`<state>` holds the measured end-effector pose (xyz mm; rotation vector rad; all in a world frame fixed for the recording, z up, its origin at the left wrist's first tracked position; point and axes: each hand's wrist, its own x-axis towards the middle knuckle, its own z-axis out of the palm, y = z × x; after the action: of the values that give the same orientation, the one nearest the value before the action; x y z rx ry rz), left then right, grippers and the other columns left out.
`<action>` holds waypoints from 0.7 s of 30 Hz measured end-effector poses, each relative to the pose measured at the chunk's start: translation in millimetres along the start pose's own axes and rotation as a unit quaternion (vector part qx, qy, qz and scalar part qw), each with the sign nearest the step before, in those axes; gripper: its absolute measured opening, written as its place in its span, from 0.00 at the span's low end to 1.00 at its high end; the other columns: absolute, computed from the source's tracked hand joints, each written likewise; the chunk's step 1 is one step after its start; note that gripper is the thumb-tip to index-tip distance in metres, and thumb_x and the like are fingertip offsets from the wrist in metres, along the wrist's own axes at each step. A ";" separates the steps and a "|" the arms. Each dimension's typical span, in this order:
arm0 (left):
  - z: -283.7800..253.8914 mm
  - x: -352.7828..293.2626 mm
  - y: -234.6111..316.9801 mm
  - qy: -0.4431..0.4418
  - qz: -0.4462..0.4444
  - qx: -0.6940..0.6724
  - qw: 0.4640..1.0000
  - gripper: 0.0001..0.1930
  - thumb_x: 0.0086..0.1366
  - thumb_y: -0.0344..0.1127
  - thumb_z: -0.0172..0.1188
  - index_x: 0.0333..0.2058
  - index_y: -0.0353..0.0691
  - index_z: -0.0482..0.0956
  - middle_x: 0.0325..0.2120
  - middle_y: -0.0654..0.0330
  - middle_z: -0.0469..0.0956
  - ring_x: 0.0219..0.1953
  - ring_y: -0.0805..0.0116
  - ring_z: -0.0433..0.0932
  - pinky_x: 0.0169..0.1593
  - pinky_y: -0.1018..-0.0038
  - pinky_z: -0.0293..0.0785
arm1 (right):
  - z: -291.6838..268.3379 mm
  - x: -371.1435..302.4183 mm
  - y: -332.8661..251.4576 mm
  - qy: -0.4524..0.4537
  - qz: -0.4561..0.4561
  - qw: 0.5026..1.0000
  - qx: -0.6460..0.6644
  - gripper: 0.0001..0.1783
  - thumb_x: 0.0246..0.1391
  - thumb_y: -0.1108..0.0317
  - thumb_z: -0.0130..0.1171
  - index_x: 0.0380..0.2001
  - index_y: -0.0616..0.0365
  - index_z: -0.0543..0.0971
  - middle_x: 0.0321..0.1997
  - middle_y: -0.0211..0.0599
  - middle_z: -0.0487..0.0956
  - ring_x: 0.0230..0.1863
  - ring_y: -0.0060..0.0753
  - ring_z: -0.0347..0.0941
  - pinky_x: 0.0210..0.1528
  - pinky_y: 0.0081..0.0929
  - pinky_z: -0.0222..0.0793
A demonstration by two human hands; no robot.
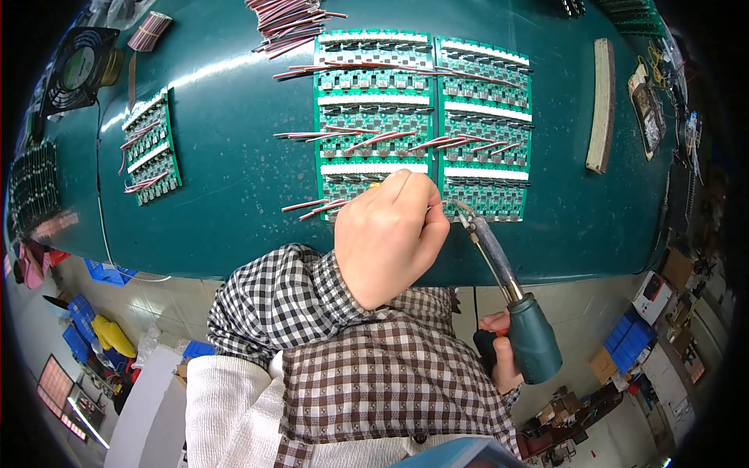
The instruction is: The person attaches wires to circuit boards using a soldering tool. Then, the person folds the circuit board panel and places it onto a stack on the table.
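Observation:
My left hand is closed over the near edge of the green circuit boards, pinching what looks like a thin wire; its far end is hidden by the fingers. My right hand is wrapped around a soldering gun with a dark green body and a long metal barrel. The gun's tip is at the near edge of the right board panel, just beside my left fingertips. Red, white and black wires lie in rows across that panel and the left board panel.
A wire bundle lies behind the left panel. Leftward are a smaller board strip, a black fan and a tied wire bundle. A wooden bar lies to the right. The green table's near edge curves before me.

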<state>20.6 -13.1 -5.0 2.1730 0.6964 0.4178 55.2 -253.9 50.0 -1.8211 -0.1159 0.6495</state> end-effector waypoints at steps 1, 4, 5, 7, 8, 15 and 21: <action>-0.2 0.1 -0.1 0.001 0.000 0.001 1.000 0.07 0.50 0.24 0.63 0.26 0.40 0.73 0.18 0.64 0.70 0.18 0.71 0.71 0.21 0.75 0.66 | 0.3 0.4 -0.6 0.007 0.004 1.000 0.004 0.26 0.44 0.63 0.74 0.41 0.69 0.75 0.33 0.43 0.81 0.36 0.36 0.80 0.42 0.31 0.77; -0.5 0.6 0.0 0.002 0.000 0.006 1.000 0.07 0.50 0.24 0.63 0.26 0.40 0.73 0.18 0.64 0.70 0.18 0.71 0.71 0.21 0.75 0.66 | -2.4 1.1 2.4 -0.005 -0.004 1.000 -0.015 0.27 0.44 0.63 0.74 0.42 0.69 0.74 0.33 0.44 0.81 0.36 0.36 0.80 0.42 0.32 0.77; -0.4 0.6 0.0 0.002 0.000 0.006 1.000 0.07 0.50 0.24 0.63 0.26 0.40 0.73 0.18 0.64 0.70 0.18 0.71 0.71 0.21 0.75 0.66 | -2.4 1.2 2.0 -0.005 -0.003 1.000 -0.015 0.27 0.44 0.63 0.74 0.42 0.69 0.74 0.33 0.44 0.81 0.36 0.36 0.80 0.42 0.32 0.77; -0.2 0.6 0.2 0.001 -0.002 0.008 1.000 0.07 0.51 0.25 0.63 0.26 0.40 0.73 0.18 0.64 0.70 0.18 0.71 0.71 0.21 0.75 0.66 | -2.4 1.6 0.8 -0.012 -0.003 1.000 -0.012 0.26 0.44 0.64 0.73 0.41 0.70 0.74 0.33 0.43 0.81 0.35 0.37 0.80 0.42 0.32 0.77; -0.4 0.5 0.1 0.001 -0.002 0.008 1.000 0.07 0.51 0.25 0.63 0.26 0.40 0.73 0.18 0.64 0.70 0.18 0.71 0.71 0.21 0.75 0.66 | -2.7 0.9 1.8 -0.012 -0.003 1.000 -0.012 0.26 0.44 0.64 0.73 0.41 0.70 0.74 0.33 0.43 0.81 0.35 0.37 0.80 0.42 0.32 0.77; -0.9 -0.9 -0.9 0.001 0.002 0.014 1.000 0.07 0.50 0.25 0.64 0.26 0.39 0.74 0.18 0.64 0.71 0.18 0.72 0.72 0.22 0.75 0.67 | -0.9 -0.8 2.1 0.009 -0.011 1.000 0.017 0.23 0.45 0.66 0.72 0.40 0.69 0.75 0.31 0.41 0.79 0.34 0.38 0.80 0.41 0.33 0.77; 0.5 -1.0 0.3 0.005 -0.003 0.005 1.000 0.07 0.50 0.25 0.64 0.26 0.40 0.74 0.18 0.64 0.71 0.18 0.72 0.72 0.22 0.75 0.67 | -1.4 -1.0 2.7 0.008 -0.006 1.000 0.003 0.21 0.43 0.69 0.71 0.39 0.68 0.75 0.30 0.41 0.80 0.34 0.37 0.80 0.41 0.33 0.77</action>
<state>20.1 -14.2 -5.2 2.1795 0.7130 0.4222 54.4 -256.4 48.2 -1.8182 -0.1155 0.6264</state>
